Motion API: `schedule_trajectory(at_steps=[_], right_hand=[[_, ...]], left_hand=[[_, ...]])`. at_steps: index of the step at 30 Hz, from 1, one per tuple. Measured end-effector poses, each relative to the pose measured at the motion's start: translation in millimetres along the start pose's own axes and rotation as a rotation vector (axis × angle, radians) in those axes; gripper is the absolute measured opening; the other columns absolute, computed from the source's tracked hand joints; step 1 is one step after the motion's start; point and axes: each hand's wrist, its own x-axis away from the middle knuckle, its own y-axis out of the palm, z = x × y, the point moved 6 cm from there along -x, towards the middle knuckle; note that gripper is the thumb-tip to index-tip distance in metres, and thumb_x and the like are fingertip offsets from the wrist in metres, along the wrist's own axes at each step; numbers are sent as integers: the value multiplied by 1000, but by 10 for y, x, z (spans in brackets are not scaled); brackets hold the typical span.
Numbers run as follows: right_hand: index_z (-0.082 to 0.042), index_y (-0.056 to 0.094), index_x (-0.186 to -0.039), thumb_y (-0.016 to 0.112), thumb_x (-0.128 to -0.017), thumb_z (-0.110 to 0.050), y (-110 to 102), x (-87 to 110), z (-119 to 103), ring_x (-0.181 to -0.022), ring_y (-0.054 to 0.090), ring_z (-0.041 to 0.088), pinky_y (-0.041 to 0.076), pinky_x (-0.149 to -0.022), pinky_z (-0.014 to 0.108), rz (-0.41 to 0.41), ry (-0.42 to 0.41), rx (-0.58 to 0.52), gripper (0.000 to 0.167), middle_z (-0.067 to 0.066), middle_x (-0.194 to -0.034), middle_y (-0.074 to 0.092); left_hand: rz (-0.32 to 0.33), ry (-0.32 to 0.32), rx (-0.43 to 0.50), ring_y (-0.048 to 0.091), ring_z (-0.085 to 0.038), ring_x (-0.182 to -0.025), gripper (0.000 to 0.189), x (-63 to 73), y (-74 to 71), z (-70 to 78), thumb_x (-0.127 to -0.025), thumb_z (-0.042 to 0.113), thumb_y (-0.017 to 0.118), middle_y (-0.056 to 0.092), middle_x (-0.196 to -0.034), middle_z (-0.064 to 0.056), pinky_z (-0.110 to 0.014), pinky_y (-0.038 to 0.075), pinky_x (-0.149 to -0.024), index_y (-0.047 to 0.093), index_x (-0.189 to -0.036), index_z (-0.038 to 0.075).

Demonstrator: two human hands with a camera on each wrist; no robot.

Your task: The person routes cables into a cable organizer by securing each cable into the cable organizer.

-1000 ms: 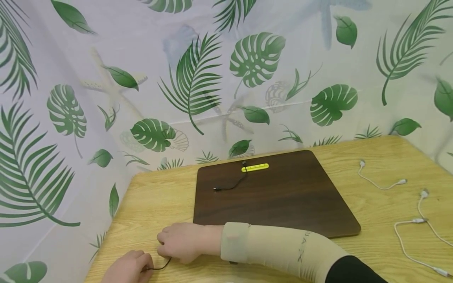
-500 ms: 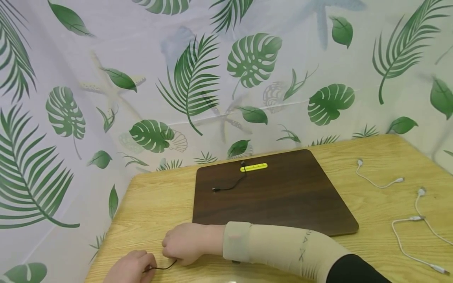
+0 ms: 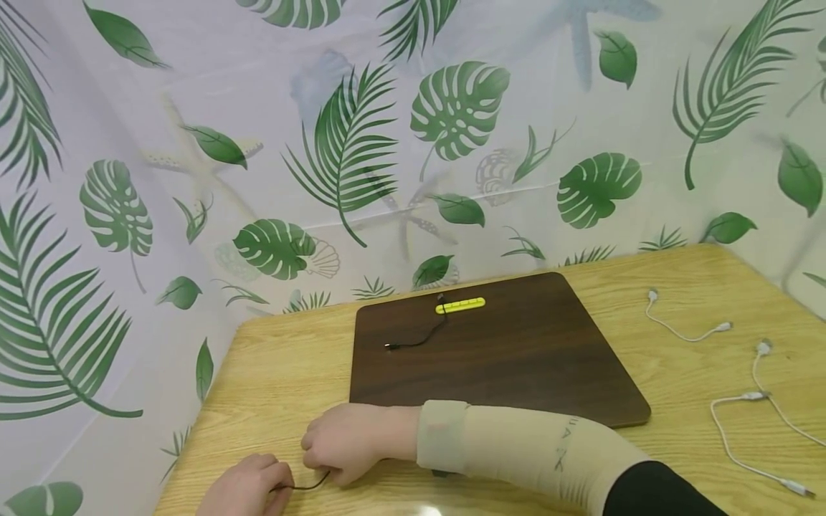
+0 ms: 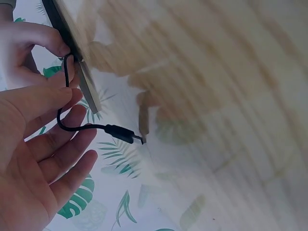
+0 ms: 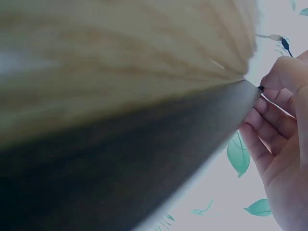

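Note:
In the head view my left hand [image 3: 248, 487] and right hand [image 3: 345, 441] are close together near the table's front left, a short black cable [image 3: 310, 488] running between them. The left wrist view has the left thumb and forefinger pinching this cable, the other fingers loosely extended. From that hand hangs the cable's free end, with a slim black plug [image 4: 119, 133]. The right hand pinches the cable farther along, and a small black part [image 5: 261, 88] shows at its fingertips in the right wrist view. What lies inside that grip is mostly hidden.
Behind the right forearm lies a dark brown board [image 3: 516, 358]. Near its back edge sits a yellow cable clip strip [image 3: 460, 305], with another black cable [image 3: 419, 344] at its left end. White cables [image 3: 684, 335] lie on the wooden table [image 3: 284, 373] at right. A leaf-print curtain [image 3: 361, 272] stands behind.
Both hands have shifted slightly to the right together, still holding the black cable between them. The board, clip strip and white cables keep their places; the head view has turned slightly.

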Motion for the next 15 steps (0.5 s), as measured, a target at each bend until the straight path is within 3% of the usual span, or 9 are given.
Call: schedule_trajectory(at_steps=[4, 7, 15], right_hand=[[-27, 65, -94, 67, -95, -25, -54, 30, 4, -82, 47, 5, 40, -72, 16, 48, -23, 86, 3, -13, -94, 60], [-25, 69, -106, 65, -96, -25, -114, 58, 22, -83, 48, 5, 42, -74, 17, 84, -30, 123, 11, -12, -96, 61], [-23, 66, -98, 67, -94, -19, -191, 150, 137, -78, 40, 6, 29, -68, 17, 132, 7, 69, 6, -10, -88, 58]], left_hand=[[22, 14, -14, 50, 5, -70, 27, 2, -2, -4, -82, 6, 85, 60, -77, 20, -21, 46, -61, 69, -79, 27], [38, 24, -24, 53, 4, -71, 27, 5, -4, -6, -82, 6, 86, 62, -78, 20, -21, 48, -62, 69, -79, 27], [116, 57, -7, 50, 5, -71, 28, -45, -23, 53, -81, 4, 87, 62, -83, 18, -20, 46, -60, 71, -80, 26]])
